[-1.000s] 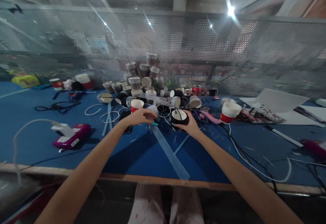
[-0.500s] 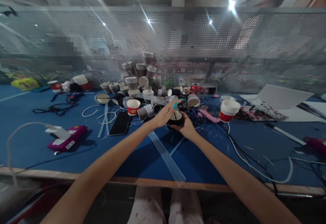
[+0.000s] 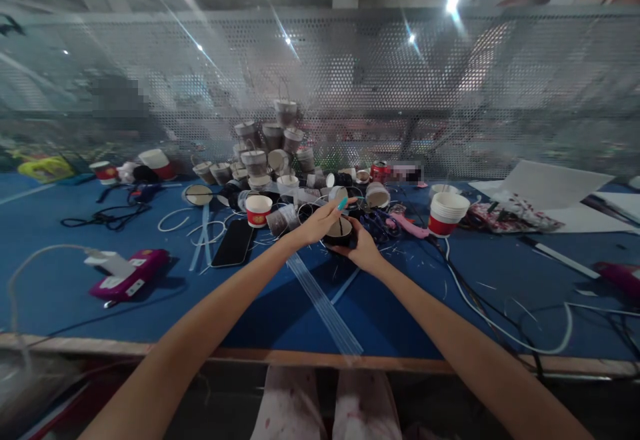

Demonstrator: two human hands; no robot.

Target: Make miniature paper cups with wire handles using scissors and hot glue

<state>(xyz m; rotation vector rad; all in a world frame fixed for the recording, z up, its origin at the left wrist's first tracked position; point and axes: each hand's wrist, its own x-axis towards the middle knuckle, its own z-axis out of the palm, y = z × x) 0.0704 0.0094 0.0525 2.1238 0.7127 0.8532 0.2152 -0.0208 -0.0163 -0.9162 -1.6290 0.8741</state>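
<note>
My right hand curls round a black-sided paper cup, holding it from the right with its pale inside facing up and a dark strip across it. My left hand lies with fingers stretched out along the cup's left and far side. Whether its palm touches the cup I cannot tell. Just behind the hands lie dark-handled scissors or pliers, partly hidden, and a pink-handled tool. A bundle of clear glue sticks lies below the hands. To the left is a red and white paper cup.
A pile of grey-brown cups with wire handles stands at the back. A black phone and a purple power strip lie to the left. Stacked paper cups, a white cable and paper sheets are on the right.
The black cup now shows more of its opening, tipped slightly, with my left hand a little lower and flatter beside it. The whole view has shifted slightly.
</note>
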